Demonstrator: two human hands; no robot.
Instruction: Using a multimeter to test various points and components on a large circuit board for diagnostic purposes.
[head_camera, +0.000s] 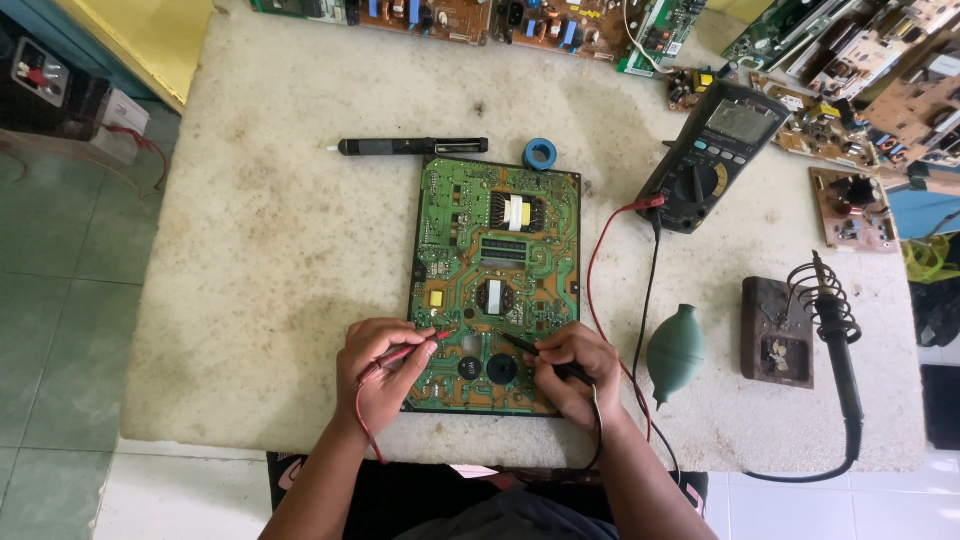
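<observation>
Head view, lower middle of the frame: the left hand (383, 365) pinches a red probe (418, 345) between thumb and fingers, its tip down on the green circuit board (497, 260). The right hand (572, 372) is closed pen-like round a black probe (522, 347), whose tip also meets the board. Both heels of the hands rest at the board's lower edge, which should steady the tips; as I judge it, each tip wants to sit on one solder point only, held upright enough not to bridge a neighbour. Red and black leads run right and up to the dark multimeter (712, 155), upper right. A green rubber blower (675, 352) and a soldering iron (838, 345) on its stand lie to the right. No container shows on the table (260, 250).
</observation>
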